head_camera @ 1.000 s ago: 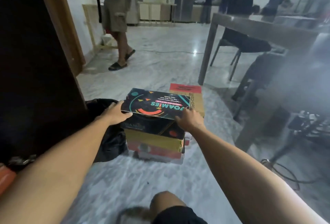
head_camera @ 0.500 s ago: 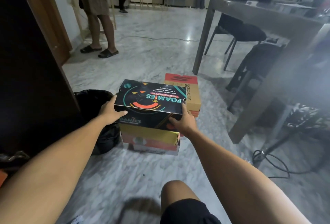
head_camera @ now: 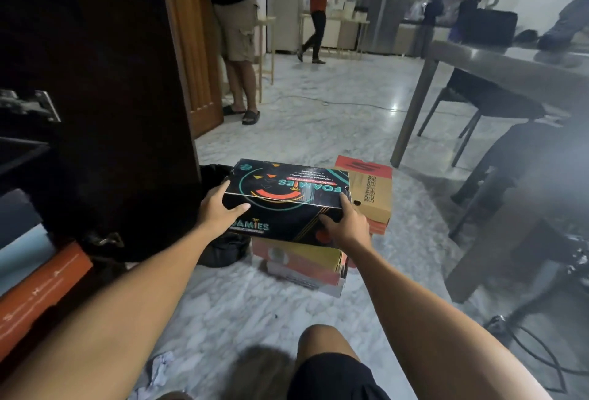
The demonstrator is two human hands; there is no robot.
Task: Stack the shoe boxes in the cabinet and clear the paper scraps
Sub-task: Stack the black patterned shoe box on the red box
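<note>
Head view: 2 bare hands hold 1 black cardboard shoe box printed with teal and orange "FOAMIES" lettering [head_camera: 287,200]. The left hand [head_camera: 220,208] grips its left end, thumb curled over the near face and fingers wrapped up onto the lid edge. The right hand [head_camera: 345,224] grips the near right corner, forefinger stretched up along the box's right edge and thumb pressed on the near face.

Directly under the black box lies a stack of flatter boxes [head_camera: 302,261]; at least 2 layers show, yellow-red above white, and whether the black box rests on them or is lifted clear cannot be told. Just right of the black box stands 1 tan cardboard box with a red lid [head_camera: 371,189] marked "SKECHERS PERFORMANCE", sitting on another red box. Left of the black box, a black plastic bag [head_camera: 220,248] slumps on the marble floor [head_camera: 302,125] against the dark wooden cabinet [head_camera: 105,96]. Near of the black box, 1 crumpled white paper scrap [head_camera: 161,367] lies on the floor. Far left of it, 1 orange box [head_camera: 38,294] shows at the cabinet's foot.

Beyond the black box stand 2 people [head_camera: 237,32], and right of it 1 grey table [head_camera: 497,71].
</note>
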